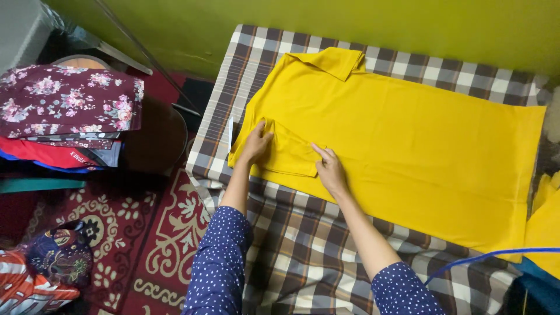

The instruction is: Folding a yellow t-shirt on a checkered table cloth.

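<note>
A yellow polo shirt (408,140) lies flat on a checked brown-and-white cloth (291,245), collar toward the far left. Its near sleeve is folded in over the body. My left hand (256,142) rests on that folded sleeve at the shoulder edge, fingers pinching the fabric. My right hand (330,169) presses flat on the sleeve's hem, index finger pointing along the fold. Both arms wear dark blue sleeves with white dots.
A stack of folded clothes (64,111), topped by a maroon floral piece, sits at the left. A red patterned rug (157,233) covers the floor. More yellow fabric (545,227) and a blue cord (490,256) lie at the right. A green wall stands behind.
</note>
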